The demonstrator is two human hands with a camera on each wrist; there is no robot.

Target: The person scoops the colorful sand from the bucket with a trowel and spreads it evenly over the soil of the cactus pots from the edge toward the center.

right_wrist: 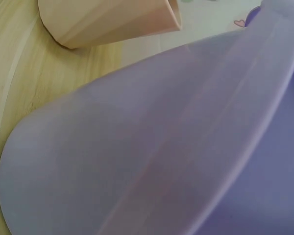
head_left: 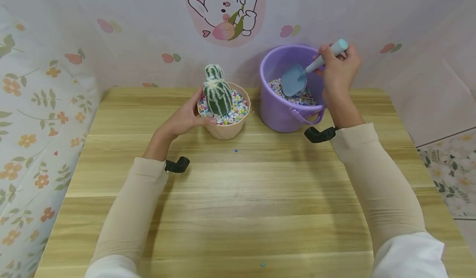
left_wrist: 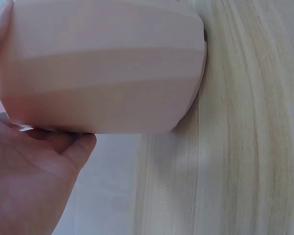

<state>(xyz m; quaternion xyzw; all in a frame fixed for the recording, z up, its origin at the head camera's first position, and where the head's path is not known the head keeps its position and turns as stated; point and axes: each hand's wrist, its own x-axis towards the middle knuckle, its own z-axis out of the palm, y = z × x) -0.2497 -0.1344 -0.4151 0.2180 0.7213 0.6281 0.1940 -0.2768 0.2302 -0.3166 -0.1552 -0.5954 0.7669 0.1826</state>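
My left hand (head_left: 185, 116) grips a peach faceted flower pot (head_left: 224, 132) by its left side, thumb at the front rim. Inside the pot a green, white-striped cactus (head_left: 218, 95) stands among small multicoloured pebbles (head_left: 239, 109). The left wrist view shows the pot's wall (left_wrist: 103, 68) close up, with the palm (left_wrist: 29, 171) beside it. To the right, my right hand (head_left: 340, 72) holds a light blue trowel (head_left: 293, 81) by its handle, over a purple bucket (head_left: 279, 115). The blade is inside the bucket, at the pebbles. From the right wrist, the bucket's wall (right_wrist: 112, 137) hides hand and trowel.
Both containers stand near the back edge of a wooden table (head_left: 238, 203), in front of a printed cloth (head_left: 141, 42). The bucket's handle (head_left: 310, 119) hangs at its front. One loose blue pebble (head_left: 236, 150) lies before the pot, another (head_left: 262, 264) near the front edge.
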